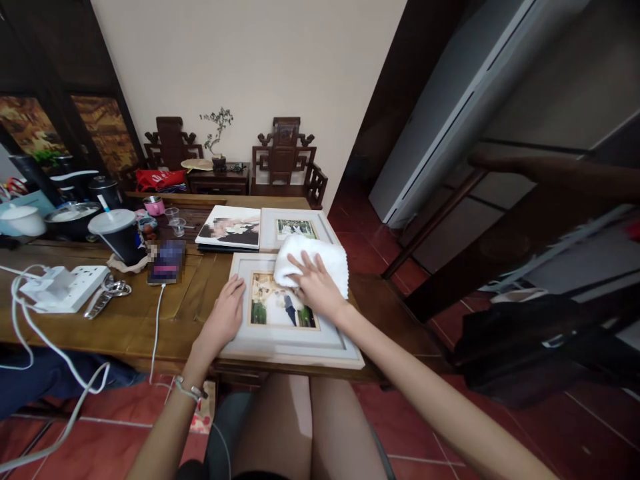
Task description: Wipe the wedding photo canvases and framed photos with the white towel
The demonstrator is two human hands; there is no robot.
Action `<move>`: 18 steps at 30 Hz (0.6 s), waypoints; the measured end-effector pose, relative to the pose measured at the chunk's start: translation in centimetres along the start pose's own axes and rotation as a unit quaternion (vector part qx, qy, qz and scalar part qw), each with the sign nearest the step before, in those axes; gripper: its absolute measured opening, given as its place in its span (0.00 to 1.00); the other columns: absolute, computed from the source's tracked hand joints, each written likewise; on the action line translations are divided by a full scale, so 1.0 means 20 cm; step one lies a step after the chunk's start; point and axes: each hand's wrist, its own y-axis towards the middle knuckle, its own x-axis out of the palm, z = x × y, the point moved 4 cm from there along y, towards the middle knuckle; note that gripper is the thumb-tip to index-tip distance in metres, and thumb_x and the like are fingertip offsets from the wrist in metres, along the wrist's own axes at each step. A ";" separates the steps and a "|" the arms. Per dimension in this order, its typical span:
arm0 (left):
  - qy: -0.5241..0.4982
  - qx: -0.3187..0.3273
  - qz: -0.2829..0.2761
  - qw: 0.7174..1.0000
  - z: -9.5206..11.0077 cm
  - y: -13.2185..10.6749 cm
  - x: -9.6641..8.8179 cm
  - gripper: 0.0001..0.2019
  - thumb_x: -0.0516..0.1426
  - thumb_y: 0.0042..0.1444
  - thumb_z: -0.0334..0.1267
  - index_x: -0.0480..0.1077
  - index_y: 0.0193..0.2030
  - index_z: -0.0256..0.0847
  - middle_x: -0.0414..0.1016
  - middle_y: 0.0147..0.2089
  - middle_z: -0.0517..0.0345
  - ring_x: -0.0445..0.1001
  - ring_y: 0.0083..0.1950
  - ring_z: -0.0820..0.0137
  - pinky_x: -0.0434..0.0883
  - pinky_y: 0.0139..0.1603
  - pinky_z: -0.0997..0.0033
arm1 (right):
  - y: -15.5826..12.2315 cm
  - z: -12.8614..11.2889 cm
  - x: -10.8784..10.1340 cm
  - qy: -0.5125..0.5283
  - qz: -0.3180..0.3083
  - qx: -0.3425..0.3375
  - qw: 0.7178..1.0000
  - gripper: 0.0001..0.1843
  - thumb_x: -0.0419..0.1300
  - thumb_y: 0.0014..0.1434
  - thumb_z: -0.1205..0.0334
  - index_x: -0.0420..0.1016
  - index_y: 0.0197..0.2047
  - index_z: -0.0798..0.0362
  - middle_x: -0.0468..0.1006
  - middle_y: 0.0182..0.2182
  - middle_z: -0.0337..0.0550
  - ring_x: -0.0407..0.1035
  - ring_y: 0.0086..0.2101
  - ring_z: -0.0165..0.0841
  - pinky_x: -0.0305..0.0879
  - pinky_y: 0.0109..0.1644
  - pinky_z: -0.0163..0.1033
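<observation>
A white-framed photo (300, 343) lies flat at the near edge of the wooden table (130, 320). My left hand (225, 313) rests on the frame's left side, fingers flat and slightly curled over its border. My right hand (315, 287) lies flat with fingers spread, pressing a folded white cloth (320, 257) against the frame's upper right part. Beyond it lie a second white-framed photo (295, 229) and a photo book (230, 228).
A phone (167, 261) on a white cable, a white power strip (75, 287), keys (107, 293), a lidded black cup (120, 233), pots and small cups crowd the table's left. Carved chairs (285, 160) stand at the wall. A dark wooden rail (550, 173) is at right.
</observation>
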 end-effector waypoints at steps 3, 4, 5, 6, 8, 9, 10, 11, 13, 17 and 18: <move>-0.002 0.001 0.007 1.000 0.00 0.00 0.00 0.20 0.44 0.63 0.30 0.66 0.58 0.32 0.65 0.63 0.39 0.56 0.70 0.60 0.59 0.67 0.50 | -0.03 -0.04 0.01 0.021 -0.023 -0.018 0.999 0.20 0.55 0.58 0.72 0.75 0.53 0.59 0.59 0.65 0.56 0.47 0.65 0.55 0.42 0.67 0.63; -0.001 0.002 0.010 1.000 0.00 0.00 0.00 0.20 0.44 0.63 0.30 0.66 0.58 0.32 0.65 0.63 0.39 0.56 0.69 0.59 0.58 0.68 0.50 | -0.07 -0.07 -0.01 0.038 -0.032 -0.027 0.998 0.19 0.55 0.58 0.72 0.75 0.52 0.59 0.61 0.64 0.56 0.48 0.65 0.53 0.42 0.67 0.63; 0.002 0.003 0.014 1.000 0.00 0.00 0.00 0.20 0.44 0.63 0.30 0.66 0.58 0.32 0.65 0.63 0.40 0.56 0.69 0.59 0.58 0.68 0.50 | -0.13 -0.10 -0.04 0.059 -0.043 -0.035 0.997 0.19 0.55 0.58 0.72 0.75 0.52 0.59 0.62 0.63 0.56 0.49 0.65 0.52 0.43 0.67 0.62; 0.004 0.004 0.016 1.000 0.01 0.00 0.00 0.20 0.45 0.62 0.30 0.67 0.58 0.33 0.66 0.63 0.40 0.57 0.69 0.59 0.58 0.68 0.49 | -0.19 -0.13 -0.07 0.082 -0.056 -0.043 0.994 0.19 0.54 0.58 0.73 0.75 0.51 0.59 0.64 0.62 0.57 0.50 0.64 0.51 0.44 0.66 0.62; 0.007 0.006 0.020 1.000 0.02 0.00 -0.01 0.20 0.45 0.62 0.30 0.67 0.58 0.32 0.66 0.63 0.40 0.57 0.69 0.59 0.58 0.68 0.50 | -0.34 -0.19 -0.18 0.129 -0.095 -0.053 0.986 0.20 0.53 0.56 0.75 0.76 0.50 0.58 0.67 0.60 0.57 0.54 0.63 0.48 0.48 0.66 0.61; 0.007 0.006 0.021 1.000 0.02 0.00 -0.01 0.20 0.45 0.62 0.30 0.67 0.58 0.32 0.66 0.63 0.40 0.57 0.69 0.59 0.57 0.68 0.50 | -0.41 -0.22 -0.23 0.153 -0.122 -0.056 0.979 0.22 0.52 0.54 0.77 0.76 0.50 0.57 0.69 0.59 0.56 0.55 0.63 0.47 0.49 0.66 0.59; 0.006 0.006 0.023 1.000 0.03 0.00 -0.01 0.20 0.44 0.63 0.30 0.67 0.58 0.32 0.66 0.63 0.41 0.57 0.69 0.60 0.57 0.68 0.50 | -0.47 -0.25 -0.28 0.177 -0.146 -0.056 0.972 0.23 0.51 0.53 0.78 0.76 0.49 0.56 0.70 0.58 0.55 0.56 0.63 0.45 0.51 0.66 0.58; 0.005 0.007 0.025 1.000 0.03 0.00 -0.02 0.20 0.44 0.63 0.30 0.67 0.58 0.33 0.66 0.62 0.41 0.58 0.69 0.60 0.57 0.69 0.50 | -0.52 -0.28 -0.33 0.201 -0.166 -0.057 0.964 0.24 0.51 0.52 0.79 0.76 0.48 0.54 0.71 0.58 0.53 0.56 0.63 0.43 0.52 0.66 0.56; 0.001 0.010 0.028 1.000 0.03 0.00 -0.02 0.20 0.44 0.63 0.31 0.67 0.58 0.34 0.67 0.62 0.41 0.57 0.69 0.60 0.57 0.69 0.50 | -0.59 -0.34 -0.38 0.241 -0.185 -0.069 0.950 0.23 0.51 0.51 0.79 0.78 0.45 0.51 0.69 0.59 0.48 0.54 0.63 0.41 0.52 0.66 0.54; 0.002 0.018 0.008 1.000 0.03 0.00 -0.02 0.20 0.44 0.63 0.31 0.66 0.59 0.31 0.65 0.63 0.39 0.56 0.70 0.59 0.57 0.69 0.50 | -0.56 -0.41 -0.28 0.241 -0.131 -0.104 0.956 0.23 0.53 0.53 0.78 0.77 0.48 0.50 0.60 0.65 0.46 0.45 0.66 0.43 0.44 0.68 0.58; 0.003 0.017 0.002 1.000 0.03 0.00 -0.02 0.20 0.44 0.63 0.31 0.66 0.59 0.30 0.64 0.64 0.38 0.55 0.70 0.58 0.57 0.69 0.50 | -0.51 -0.39 -0.23 0.223 -0.108 -0.102 0.963 0.24 0.53 0.53 0.78 0.76 0.50 0.51 0.58 0.66 0.48 0.43 0.67 0.44 0.43 0.68 0.60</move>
